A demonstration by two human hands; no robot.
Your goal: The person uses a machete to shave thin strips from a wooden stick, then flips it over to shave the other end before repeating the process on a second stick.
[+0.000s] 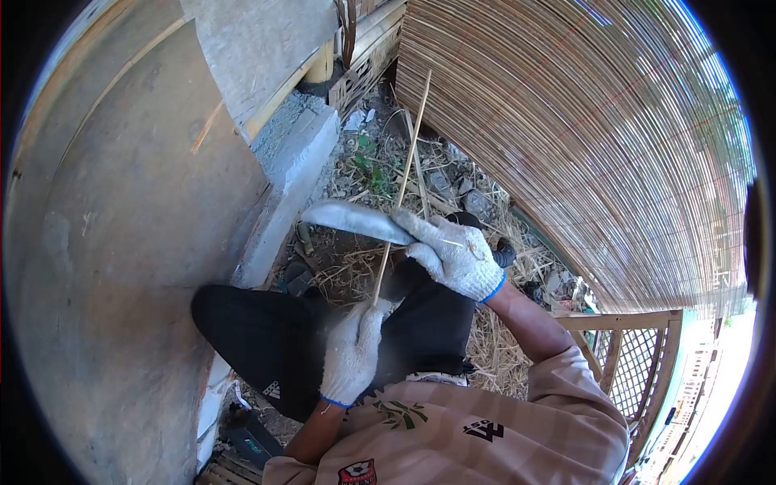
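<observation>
Both hands wear white knitted gloves with blue cuffs. My left hand [353, 353] is closed round the lower end of a long thin bamboo strip [411, 153], which slants up and away from my lap. In my right hand [457, 255] is a knife with a broad, pale blade [356, 221] pointing left. The blade lies across the strip above my left hand, and its handle is hidden in the glove. My right fingers wrap the handle, with the index finger along the blade's base.
A large bamboo-slat screen [582, 137] leans at the right, above a wooden lattice [632, 364]. Worn boards [137, 242] and a concrete ledge [295, 178] stand at the left. Straw, stones and another strip [418, 166] lie on the ground beyond my knees.
</observation>
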